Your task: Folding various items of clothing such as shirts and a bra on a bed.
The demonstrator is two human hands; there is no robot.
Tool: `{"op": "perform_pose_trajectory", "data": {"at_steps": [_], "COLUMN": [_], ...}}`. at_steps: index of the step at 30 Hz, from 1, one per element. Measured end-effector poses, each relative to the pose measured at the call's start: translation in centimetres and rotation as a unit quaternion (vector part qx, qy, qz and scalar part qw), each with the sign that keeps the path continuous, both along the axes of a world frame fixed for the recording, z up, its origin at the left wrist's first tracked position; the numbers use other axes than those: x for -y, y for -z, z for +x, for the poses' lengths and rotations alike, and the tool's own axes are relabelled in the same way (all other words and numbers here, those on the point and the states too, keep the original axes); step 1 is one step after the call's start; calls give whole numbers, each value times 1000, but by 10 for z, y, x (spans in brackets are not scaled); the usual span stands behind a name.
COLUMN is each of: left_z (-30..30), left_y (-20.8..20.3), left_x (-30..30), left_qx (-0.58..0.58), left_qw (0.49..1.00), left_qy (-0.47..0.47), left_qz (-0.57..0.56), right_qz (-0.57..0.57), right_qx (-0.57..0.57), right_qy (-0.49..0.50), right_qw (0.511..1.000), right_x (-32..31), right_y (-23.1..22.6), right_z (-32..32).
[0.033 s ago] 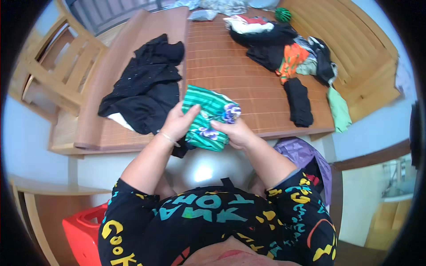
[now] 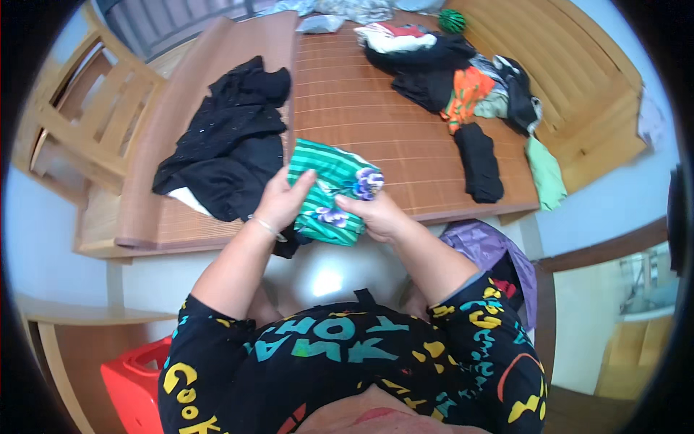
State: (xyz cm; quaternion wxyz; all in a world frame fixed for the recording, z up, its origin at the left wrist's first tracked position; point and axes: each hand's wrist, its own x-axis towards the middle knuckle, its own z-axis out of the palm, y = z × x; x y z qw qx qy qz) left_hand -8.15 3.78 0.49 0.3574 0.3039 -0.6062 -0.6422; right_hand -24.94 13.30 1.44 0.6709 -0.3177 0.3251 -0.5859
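Observation:
A folded green striped garment (image 2: 318, 159) with purple flowers is held between my hands, just off the front edge of the bed. My left hand (image 2: 283, 201) grips its left side, thumb lying on top. Over the right side my right hand (image 2: 374, 215) closes, thumb across the cloth and its other fingers mostly hidden underneath. Behind my left hand a crumpled black garment (image 2: 224, 141) lies on the bed, one end hanging over the edge. Farther right lies a narrow folded black garment (image 2: 478, 163).
A brown mat (image 2: 361, 87) covers the bed. Mixed clothes (image 2: 426, 61), an orange garment (image 2: 466, 94) and a light green cloth (image 2: 546, 177) lie along the right. A green ball (image 2: 452, 21) sits at the back. A purple bag (image 2: 481, 242) and red stool (image 2: 130, 383) stand on the floor.
The whole scene has shifted slightly left in the view. Both hands keep the same grip on the folded garment.

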Motion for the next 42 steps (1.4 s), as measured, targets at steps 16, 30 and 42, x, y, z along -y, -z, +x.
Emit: {"op": "perform_pose_trajectory", "data": {"at_steps": [16,30,42], "left_z": [7,13,13], "left_y": [0,-1,5], "left_x": [12,7,3], "left_qx": [60,71,132], "left_qw": [998,996,989], "left_qy": [20,41,69], "left_qz": [24,40,10], "right_qz": [54,-31,-33], "right_qx": [117,90,111], "right_qy": [258,594,586], "right_qw": [957,799,802], "right_x": [4,-70,-79], "right_y": [-6,-30,-53], "right_z": [-124,-259,-238]}}
